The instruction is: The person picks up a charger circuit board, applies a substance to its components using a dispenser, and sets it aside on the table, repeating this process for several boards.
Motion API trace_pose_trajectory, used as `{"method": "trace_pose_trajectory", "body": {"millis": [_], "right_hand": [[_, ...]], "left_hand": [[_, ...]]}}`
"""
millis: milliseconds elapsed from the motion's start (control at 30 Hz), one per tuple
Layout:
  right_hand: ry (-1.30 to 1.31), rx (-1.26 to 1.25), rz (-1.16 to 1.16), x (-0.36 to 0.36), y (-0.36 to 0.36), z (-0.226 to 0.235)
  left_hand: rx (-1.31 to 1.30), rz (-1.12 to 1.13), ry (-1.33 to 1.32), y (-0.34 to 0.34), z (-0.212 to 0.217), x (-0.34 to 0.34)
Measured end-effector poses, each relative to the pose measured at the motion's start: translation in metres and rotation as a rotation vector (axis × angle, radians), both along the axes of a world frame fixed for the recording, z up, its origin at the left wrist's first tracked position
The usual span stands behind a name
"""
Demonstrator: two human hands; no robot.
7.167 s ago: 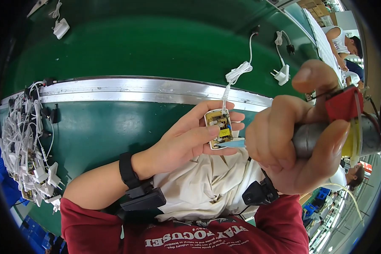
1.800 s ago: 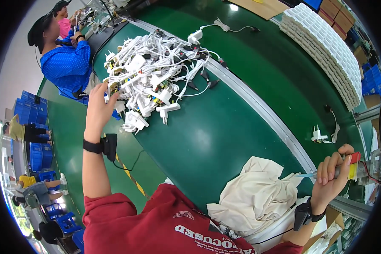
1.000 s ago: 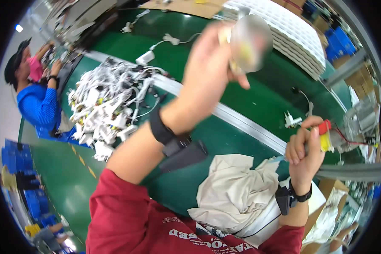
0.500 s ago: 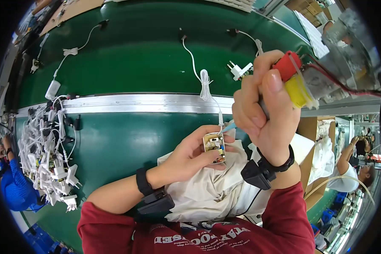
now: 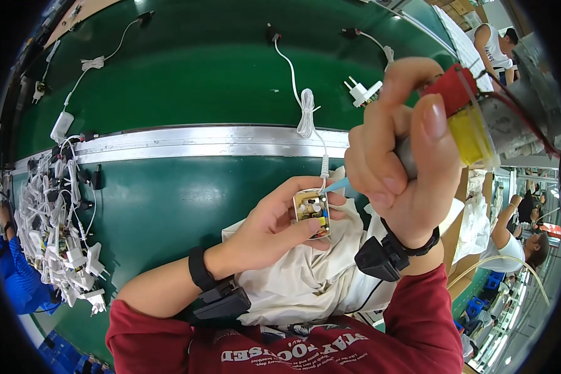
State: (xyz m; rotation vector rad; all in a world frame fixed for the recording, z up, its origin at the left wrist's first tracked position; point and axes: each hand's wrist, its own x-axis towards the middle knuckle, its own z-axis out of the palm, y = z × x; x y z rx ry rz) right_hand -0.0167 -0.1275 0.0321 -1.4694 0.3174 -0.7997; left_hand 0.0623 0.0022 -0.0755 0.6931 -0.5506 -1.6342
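Observation:
My left hand [image 5: 280, 221] is closed around a small open power adapter [image 5: 311, 215], its circuit board facing up and my thumb on its lower edge. A white bundled cord [image 5: 307, 115] runs from the adapter's far end over the metal rail. My right hand [image 5: 402, 149] grips a dispensing tool [image 5: 411, 156] with a grey barrel and a light-blue tapered nozzle [image 5: 338, 186]. The nozzle's tip is at the far end of the circuit board; whether it touches I cannot tell. A red block [image 5: 450, 87] and a yellow band [image 5: 470, 137] with wires sit on the tool.
A heap of white adapters and cords [image 5: 62, 230] lies at the left. Beyond the metal rail [image 5: 199, 142], more corded adapters lie on the green surface [image 5: 199, 75]. Cream cloth [image 5: 293, 280] covers my lap. A cardboard box [image 5: 464, 249] stands at the right; other people are beyond it.
My right hand and the dispensing tool have shifted slightly right and nearer the camera. My left thumb has slid a little, uncovering more of the board. The view has shifted slightly.

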Motion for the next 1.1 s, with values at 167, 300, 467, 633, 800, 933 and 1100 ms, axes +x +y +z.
{"method": "trace_pose_trajectory", "body": {"millis": [167, 300, 467, 633, 800, 933, 1100], "right_hand": [[0.076, -0.049, 0.055, -0.003, 0.001, 0.000], [0.082, -0.074, 0.112, -0.008, 0.003, 0.000], [0.085, -0.080, 0.158, -0.004, 0.001, -0.006], [0.082, -0.053, 0.164, -0.003, 0.001, -0.007], [0.191, -0.113, 0.157, -0.004, 0.001, 0.002], [0.136, -0.127, 0.236, -0.004, 0.001, -0.004], [0.112, -0.120, 0.271, -0.003, 0.003, -0.007]], "left_hand": [[0.087, 0.043, 0.024, -0.001, -0.002, 0.003], [0.141, 0.149, 0.142, -0.001, -0.002, 0.013], [0.093, 0.190, 0.179, 0.000, -0.004, 0.017], [0.089, 0.193, 0.206, 0.001, -0.006, 0.018], [0.079, 0.174, 0.232, 0.000, -0.007, 0.018], [0.076, 0.148, 0.421, -0.002, -0.005, 0.017], [0.019, 0.114, 0.496, -0.002, -0.007, 0.019]]}}
